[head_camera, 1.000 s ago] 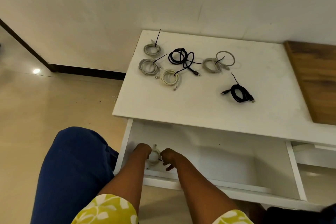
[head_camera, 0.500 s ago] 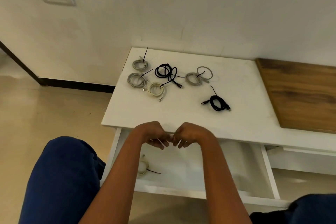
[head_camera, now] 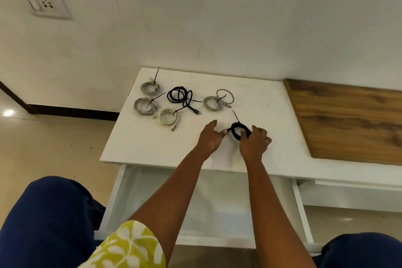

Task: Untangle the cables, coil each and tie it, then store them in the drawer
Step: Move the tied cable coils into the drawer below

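Note:
On the white table top (head_camera: 139,146) a small tied black cable coil (head_camera: 237,131) sits between my hands. My right hand (head_camera: 255,142) curls its fingers round the coil's right side. My left hand (head_camera: 210,138) touches the coil's left end with thumb and fingertips. Farther back lie three pale tied coils (head_camera: 150,88) (head_camera: 144,105) (head_camera: 168,116), a loose black coil (head_camera: 180,95) and a grey coil (head_camera: 218,100). The open white drawer (head_camera: 217,209) is below the top; my arms hide much of its inside.
A wooden board (head_camera: 348,119) covers the table's right part. The wall with a socket (head_camera: 43,3) stands behind. My knees in blue trousers (head_camera: 47,220) flank the drawer, with tiled floor to the left.
Both hands rose out of the drawer, leaving a pale coil inside, and reached forward onto the table top to the small black coil. The camera tilted upward.

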{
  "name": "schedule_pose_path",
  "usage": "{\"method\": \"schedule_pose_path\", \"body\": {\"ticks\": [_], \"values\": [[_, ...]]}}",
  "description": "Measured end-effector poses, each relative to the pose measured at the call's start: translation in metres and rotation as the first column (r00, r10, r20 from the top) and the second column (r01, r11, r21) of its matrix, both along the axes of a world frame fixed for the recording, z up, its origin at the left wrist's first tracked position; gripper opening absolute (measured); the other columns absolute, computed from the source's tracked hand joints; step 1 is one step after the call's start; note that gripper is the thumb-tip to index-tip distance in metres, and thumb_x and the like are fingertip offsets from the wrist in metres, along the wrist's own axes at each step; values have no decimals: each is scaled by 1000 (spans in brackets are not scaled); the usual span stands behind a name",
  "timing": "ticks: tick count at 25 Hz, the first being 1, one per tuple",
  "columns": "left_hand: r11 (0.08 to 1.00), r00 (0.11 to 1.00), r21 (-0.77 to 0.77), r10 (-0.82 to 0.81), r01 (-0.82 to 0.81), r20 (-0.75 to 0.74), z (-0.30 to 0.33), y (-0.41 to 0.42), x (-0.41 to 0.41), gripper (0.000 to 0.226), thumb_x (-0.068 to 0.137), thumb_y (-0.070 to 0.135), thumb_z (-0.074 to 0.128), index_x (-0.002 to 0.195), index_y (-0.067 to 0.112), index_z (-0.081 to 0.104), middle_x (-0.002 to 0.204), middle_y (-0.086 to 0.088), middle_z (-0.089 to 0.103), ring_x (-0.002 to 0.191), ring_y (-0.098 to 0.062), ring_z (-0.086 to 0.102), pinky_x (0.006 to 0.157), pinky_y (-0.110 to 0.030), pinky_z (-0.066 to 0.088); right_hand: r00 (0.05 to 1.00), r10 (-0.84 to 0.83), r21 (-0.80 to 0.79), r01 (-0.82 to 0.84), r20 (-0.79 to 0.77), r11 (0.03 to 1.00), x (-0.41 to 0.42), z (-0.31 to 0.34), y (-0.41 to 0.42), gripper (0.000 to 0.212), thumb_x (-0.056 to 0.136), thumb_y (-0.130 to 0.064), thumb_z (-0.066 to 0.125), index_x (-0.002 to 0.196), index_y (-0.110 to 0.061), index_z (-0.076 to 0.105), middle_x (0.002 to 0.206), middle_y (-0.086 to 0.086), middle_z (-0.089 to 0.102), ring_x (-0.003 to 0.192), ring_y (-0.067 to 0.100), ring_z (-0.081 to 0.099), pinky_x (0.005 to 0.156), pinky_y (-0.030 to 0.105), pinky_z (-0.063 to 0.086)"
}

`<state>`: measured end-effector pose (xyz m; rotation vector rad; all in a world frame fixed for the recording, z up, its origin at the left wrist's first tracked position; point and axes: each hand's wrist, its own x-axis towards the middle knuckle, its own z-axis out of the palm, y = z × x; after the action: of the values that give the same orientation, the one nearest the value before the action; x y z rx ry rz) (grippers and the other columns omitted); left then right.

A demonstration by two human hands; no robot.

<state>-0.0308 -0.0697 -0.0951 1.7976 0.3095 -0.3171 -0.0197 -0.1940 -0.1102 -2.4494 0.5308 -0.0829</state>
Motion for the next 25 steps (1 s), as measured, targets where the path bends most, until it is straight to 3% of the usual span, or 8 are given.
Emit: {"method": "schedule_pose_path", "body": {"ticks": [3,6,9,12,16,19,23,25], "values": [[1000,1000,-7,-13,13,-7,-3,-4,5,52,95,24,55,142,10,37,143,-7,45,126,-22,47,107,-38,39,999,30,4,-30,-44,1000,0,-4,0,40,95,-30,49,127,-5,51,133,13,46,127,34,32,100,40,33],[1000,1000,-14,-17,16,-24,-1,4,-1,46,91,22,61,134,8,48,133,-9,54,118,-22,52,100,-34,45,999,-19,250,6,49,968,-9,-1,3,28,89,-17,58,113,-3,58,117,13,59,112,29,51,91,35,42],[994,991,-101,-49,36,-128,8,27,-16,40,88,24,66,122,7,57,114,-12,62,92,-19,57,79,-26,51,999,-34,550,10,33,835,-24,11,4,13,82,-6,64,96,-5,64,96,11,67,86,24,63,76,33,54],[982,935,-131,-168,132,-313,20,67,-40,26,87,17,67,110,6,64,93,-9,64,84,-17,59,75,-31,56,971,218,704,-87,-98,705,-43,28,9,18,75,-3,73,92,-5,69,80,8,69,66,18,65,56,24,55],[927,773,-263,-371,269,-514,18,114,-75,16,86,1,64,102,0,63,90,-14,71,83,-24,70,73,-34,59,746,602,754,-212,-286,622,-62,38,25,23,69,-6,79,91,-6,73,71,7,71,62,16,68,57,22,55],[918,675,-284,-397,277,-623,2,134,-97,13,87,-3,60,99,0,62,87,-14,72,79,-24,72,73,-32,59,608,700,731,-270,-375,627,-75,27,51,23,68,-3,79,90,-2,72,69,6,72,62,18,70,58,22,55],[964,613,-155,-259,218,-747,-37,149,-111,11,88,-5,57,98,-2,61,86,-15,67,77,-24,67,85,-36,53,544,697,682,-281,-467,676,-91,-12,87,22,72,1,76,92,4,69,74,10,70,62,20,69,62,27,59],[990,656,-3,-98,144,-748,-59,154,-110,13,87,-1,62,100,-4,60,90,-17,67,77,-24,65,89,-37,51,596,648,655,-253,-475,712,-97,-40,102,26,74,2,74,98,5,66,78,10,67,63,20,66,65,29,59]]}}
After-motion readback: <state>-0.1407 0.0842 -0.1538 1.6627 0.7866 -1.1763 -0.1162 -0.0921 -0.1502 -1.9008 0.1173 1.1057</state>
